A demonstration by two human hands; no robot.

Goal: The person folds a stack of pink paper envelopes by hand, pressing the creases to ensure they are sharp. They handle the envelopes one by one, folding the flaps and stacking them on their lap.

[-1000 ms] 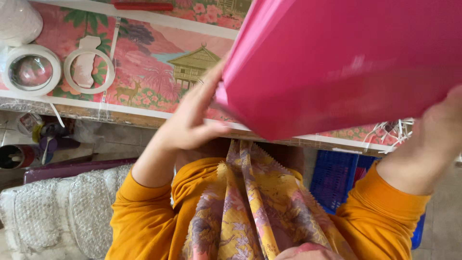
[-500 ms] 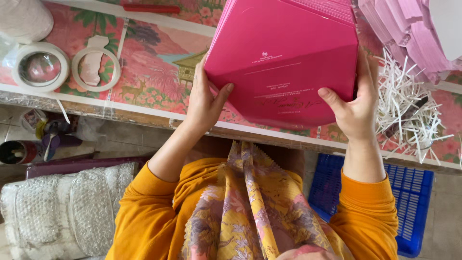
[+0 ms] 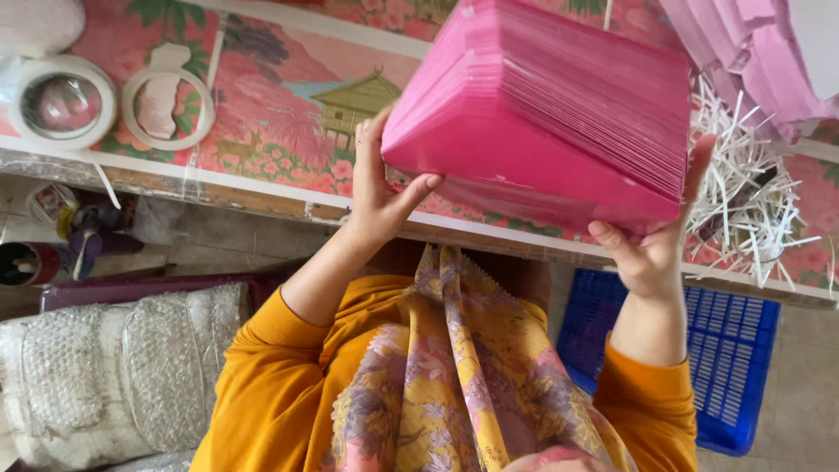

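Head view: both hands hold a big pink box (image 3: 542, 114), tipped, above the tabletop (image 3: 288, 131). Left hand (image 3: 380, 188) & right hand (image 3: 651, 249) wrap fingers round its sides. Nearby: 2 tape rolls (image 3: 61, 100), white paper shreds (image 3: 752, 201), blue crate (image 3: 725, 367) below

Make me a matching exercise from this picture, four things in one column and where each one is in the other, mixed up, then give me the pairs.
Things:
1. pink box
2. tape rolls
3. blue crate
4. shredded white paper

Places:
A. on the floor under the table edge
B. held between left hand and right hand
C. on the table, far left of the picture
D. on the table, right of the picture

Pairs: 1-B, 2-C, 3-A, 4-D
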